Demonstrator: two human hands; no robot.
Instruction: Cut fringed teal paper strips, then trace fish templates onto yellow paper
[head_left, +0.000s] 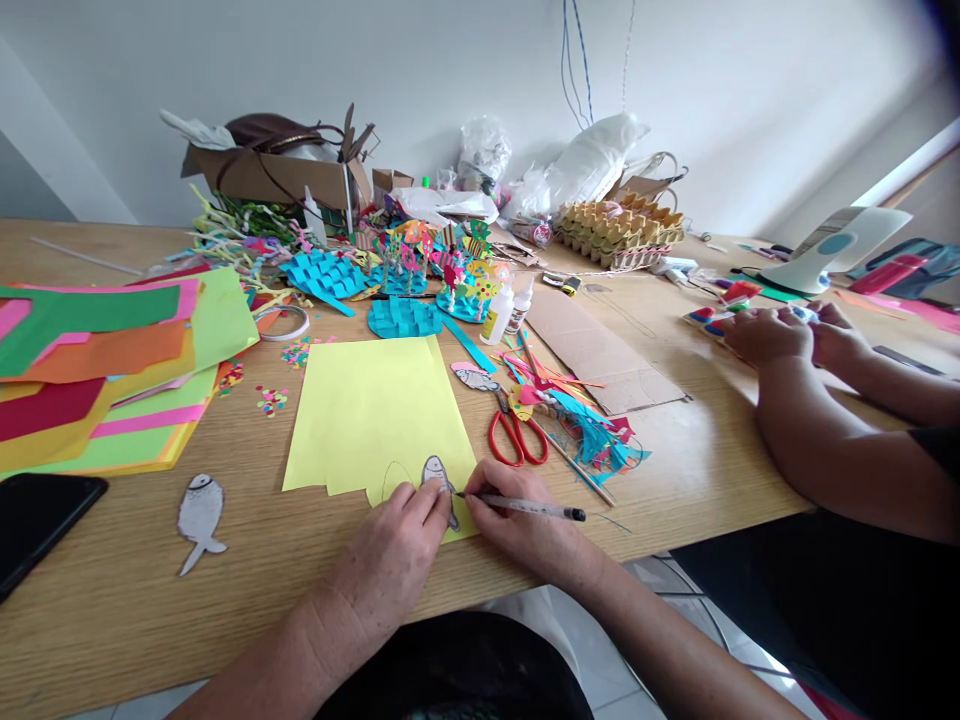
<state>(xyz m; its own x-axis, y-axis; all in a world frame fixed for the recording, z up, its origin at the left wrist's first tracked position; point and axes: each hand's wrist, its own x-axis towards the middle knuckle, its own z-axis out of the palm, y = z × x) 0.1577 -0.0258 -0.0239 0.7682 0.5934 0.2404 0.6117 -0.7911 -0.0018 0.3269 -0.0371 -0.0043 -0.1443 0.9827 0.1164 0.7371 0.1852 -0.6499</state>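
Note:
With its fingertips pressed down, my left hand (pixel 401 545) holds a grey paper fish cutout (pixel 434 470) flat against a yellow sheet of paper (pixel 375 410). A pen (pixel 529 507) is pinched in my right hand (pixel 521 525), its tip at the cutout's right edge. Left of the cutout, a drawn outline (pixel 395 475) shows on the yellow paper, partly covered by my left hand. Another grey paper fish (pixel 200 515) lies apart on the table to the left. Just beyond my right hand are red-handled scissors (pixel 517 438), with a small fish cutout (pixel 474 377) near their blades.
Coloured paper sheets (pixel 135 370) and a phone (pixel 45 520) lie left. Glue bottles (pixel 498 312), woven blue paper pieces (pixel 405 317) and cardboard (pixel 600 350) stand or lie beyond. Egg trays (pixel 622 232) are at the back. At right, another person's hands (pixel 772 335) touch colourful items.

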